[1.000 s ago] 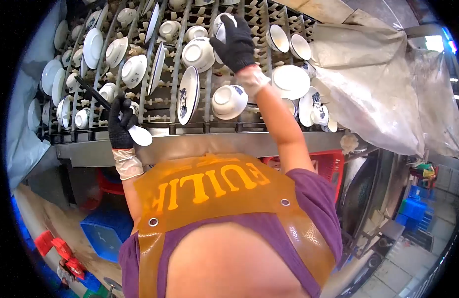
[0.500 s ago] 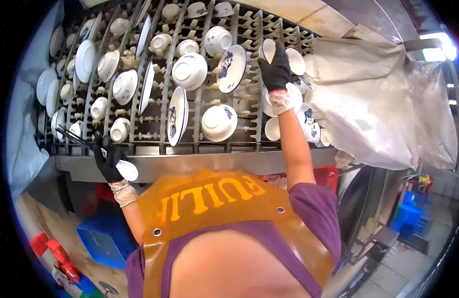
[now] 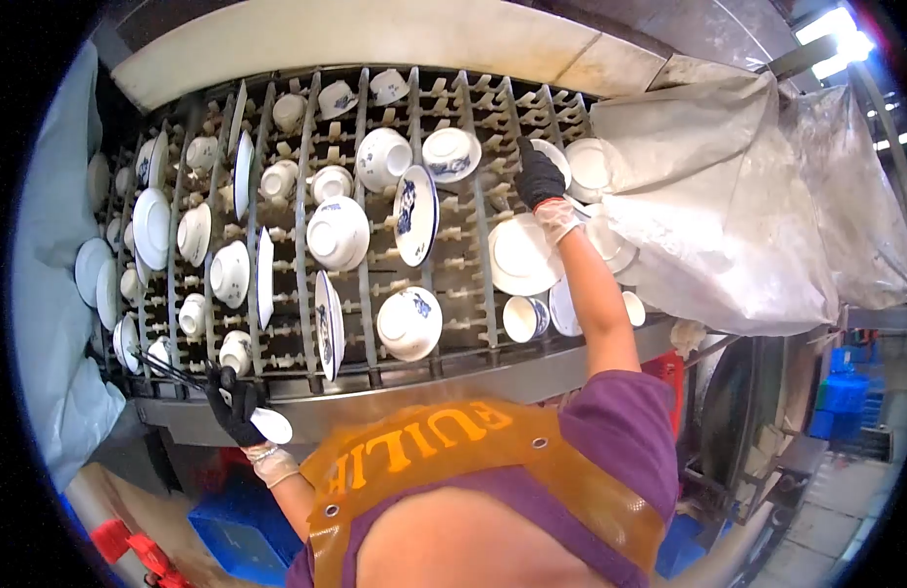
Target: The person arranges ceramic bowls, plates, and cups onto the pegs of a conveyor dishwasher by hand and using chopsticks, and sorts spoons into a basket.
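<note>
My left hand (image 3: 233, 400), in a black glove over a clear one, is closed around dark chopsticks (image 3: 169, 370) and a white spoon (image 3: 271, 425) at the rack's front edge. My right hand (image 3: 540, 178), also black-gloved, reaches to the back right with its fingers closed on the rim of a white dish (image 3: 554, 160), partly hidden by the glove. Near it, a blue-patterned bowl (image 3: 452, 155) rests tilted on the pegged rack (image 3: 461, 284). Below my right wrist are a stack of white plates (image 3: 522, 257) and a small patterned cup (image 3: 525, 318).
Several bowls and plates stand tilted among the pegs, including a patterned plate (image 3: 416, 216). Plastic sheeting (image 3: 708, 216) hangs on the right, another sheet (image 3: 56, 274) on the left. A metal ledge (image 3: 375, 397) runs along the front. A blue crate (image 3: 243, 539) sits below.
The blue-patterned bowl now lies on the rack's back part, left of my right hand. That hand has moved onto another white dish. My left hand keeps its hold; the view has shifted.
</note>
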A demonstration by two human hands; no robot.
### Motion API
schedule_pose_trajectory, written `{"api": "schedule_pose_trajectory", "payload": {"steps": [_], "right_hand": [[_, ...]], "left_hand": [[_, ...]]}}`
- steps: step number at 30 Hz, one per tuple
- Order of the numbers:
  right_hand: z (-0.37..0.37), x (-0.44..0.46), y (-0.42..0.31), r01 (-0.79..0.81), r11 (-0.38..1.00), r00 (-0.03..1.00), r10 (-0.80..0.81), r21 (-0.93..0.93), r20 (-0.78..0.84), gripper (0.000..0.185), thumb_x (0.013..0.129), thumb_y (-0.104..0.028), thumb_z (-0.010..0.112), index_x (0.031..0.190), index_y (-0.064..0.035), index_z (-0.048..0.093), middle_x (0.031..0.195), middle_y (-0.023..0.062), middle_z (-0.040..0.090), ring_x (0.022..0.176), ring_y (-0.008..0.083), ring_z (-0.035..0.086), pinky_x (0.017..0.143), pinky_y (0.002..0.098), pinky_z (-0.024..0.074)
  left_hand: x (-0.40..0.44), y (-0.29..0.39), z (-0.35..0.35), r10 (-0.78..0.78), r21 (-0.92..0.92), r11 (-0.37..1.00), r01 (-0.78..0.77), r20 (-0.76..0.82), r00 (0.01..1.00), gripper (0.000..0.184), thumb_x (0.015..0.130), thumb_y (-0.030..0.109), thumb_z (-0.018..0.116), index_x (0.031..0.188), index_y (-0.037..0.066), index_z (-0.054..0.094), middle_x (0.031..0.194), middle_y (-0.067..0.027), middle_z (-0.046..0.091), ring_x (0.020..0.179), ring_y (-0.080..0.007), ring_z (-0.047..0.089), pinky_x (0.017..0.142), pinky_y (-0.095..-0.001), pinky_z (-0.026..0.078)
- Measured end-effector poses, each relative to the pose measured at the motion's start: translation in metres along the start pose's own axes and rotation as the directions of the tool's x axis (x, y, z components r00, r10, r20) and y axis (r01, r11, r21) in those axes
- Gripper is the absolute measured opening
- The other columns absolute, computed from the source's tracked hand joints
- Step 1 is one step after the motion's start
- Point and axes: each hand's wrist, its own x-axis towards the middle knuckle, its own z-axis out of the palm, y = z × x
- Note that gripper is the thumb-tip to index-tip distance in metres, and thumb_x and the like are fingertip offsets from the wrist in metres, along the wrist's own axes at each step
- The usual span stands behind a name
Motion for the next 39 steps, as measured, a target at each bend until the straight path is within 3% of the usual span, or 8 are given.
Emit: {"api": "schedule_pose_trajectory", "payload": {"steps": [1, 6, 12, 14, 16, 22, 33, 39], "right_hand": [[-0.002, 0.011, 0.008, 0.135, 0.99, 0.974, -0.126, 0.036, -0.19, 0.053, 0.073, -0.016, 0.06, 0.123, -0.0133, 0.045, 0.101, 0.0154, 0.06, 0.095, 0.0327, 0.057, 0.082, 0.0403, 0.0442], [-0.041, 0.087, 0.015, 0.419, 0.844, 0.839, -0.219, 0.336, -0.498, 0.051, 0.065, -0.018, 0.073, 0.11, -0.0056, 0.053, 0.093, 0.0138, 0.063, 0.083, 0.0292, 0.061, 0.073, 0.0365, 0.0473], [-0.055, 0.055, 0.045, 0.262, 0.965, 0.957, -0.262, 0.015, 0.123, 0.053, 0.074, -0.035, 0.066, 0.114, -0.0045, 0.051, 0.095, 0.0166, 0.063, 0.085, 0.0263, 0.06, 0.076, 0.0349, 0.047], [-0.023, 0.003, 0.076, -0.01, 0.765, 0.851, -0.332, 0.644, 0.408, 0.061, 0.07, -0.035, 0.07, 0.118, -0.0047, 0.048, 0.102, 0.0201, 0.06, 0.093, 0.0321, 0.059, 0.082, 0.0375, 0.0453], [-0.055, -0.065, 0.033, 0.344, 0.937, 0.905, -0.315, -0.057, 0.286, 0.071, 0.065, -0.033, 0.073, 0.123, -0.0045, 0.044, 0.108, 0.0206, 0.058, 0.098, 0.0338, 0.057, 0.085, 0.0383, 0.0438], [-0.07, -0.078, 0.025, 0.129, 0.983, 0.812, -0.18, 0.13, 0.556, 0.066, 0.06, -0.039, 0.075, 0.112, -0.0041, 0.053, 0.101, 0.019, 0.059, 0.094, 0.0302, 0.057, 0.083, 0.0366, 0.0443], [-0.064, -0.134, -0.082, 0.879, 0.461, 0.459, -0.887, -0.124, -0.045, 0.019, 0.068, -0.008, 0.052, 0.081, -0.0212, 0.058, 0.085, -0.0008, 0.056, 0.099, 0.024, 0.051, 0.092, 0.0499, 0.0286], [-0.051, -0.099, -0.013, 0.683, 0.681, 0.706, -0.708, 0.264, -0.001, 0.073, 0.061, -0.011, 0.072, 0.127, -0.0103, 0.04, 0.122, 0.0161, 0.046, 0.114, 0.0333, 0.042, 0.097, 0.0393, 0.0359]], "left_hand": [[-0.005, -0.009, 0.011, 0.218, 0.37, 0.927, -0.063, -0.394, 0.893, 0.037, 0.093, 0.012, 0.037, 0.13, 0.004, 0.037, 0.087, -0.0022, 0.046, 0.04, -0.0003, 0.03, 0.037, -0.0145, 0.028], [-0.004, -0.02, 0.015, 0.158, 0.263, 0.959, -0.105, -0.189, 0.969, 0.037, 0.093, 0.013, 0.037, 0.129, 0.003, 0.038, 0.087, -0.0023, 0.046, 0.04, -0.0003, 0.031, 0.037, -0.0144, 0.028], [-0.013, -0.03, 0.017, 0.239, 0.465, 0.872, -0.152, -0.133, 0.962, 0.036, 0.093, 0.013, 0.036, 0.127, 0.002, 0.039, 0.085, -0.0025, 0.046, 0.041, -0.0002, 0.032, 0.036, -0.0142, 0.027], [-0.016, -0.021, -0.023, 0.139, 0.248, 0.967, -0.063, -0.301, 0.944, 0.035, 0.094, 0.016, 0.037, 0.125, 0.002, 0.04, 0.084, -0.0037, 0.047, 0.041, -0.0008, 0.032, 0.034, -0.0148, 0.026], [-0.008, -0.027, 0.0, 0.007, 0.038, 0.999, -0.007, 0.003, 1.0, 0.035, 0.094, 0.02, 0.037, 0.124, 0.002, 0.041, 0.083, -0.0055, 0.049, 0.042, -0.0021, 0.033, 0.034, -0.0158, 0.027], [-0.018, -0.043, 0.019, 0.217, 0.39, 0.918, -0.077, -0.33, 0.919, 0.038, 0.094, 0.022, 0.039, 0.128, 0.004, 0.041, 0.104, -0.0128, 0.057, 0.045, -0.003, 0.035, 0.039, -0.0157, 0.03], [-0.023, -0.059, 0.027, 0.19, 0.355, 0.933, -0.067, -0.324, 0.927, 0.036, 0.094, 0.02, 0.039, 0.125, 0.002, 0.042, 0.091, -0.0074, 0.052, 0.042, -0.0006, 0.03, 0.039, -0.0151, 0.029], [-0.026, -0.069, 0.057, 0.144, 0.208, 0.976, -0.064, -0.4, 0.905, 0.036, 0.092, 0.019, 0.042, 0.125, 0.003, 0.042, 0.091, -0.0071, 0.053, 0.042, -0.001, 0.029, 0.038, -0.0152, 0.028]]}}
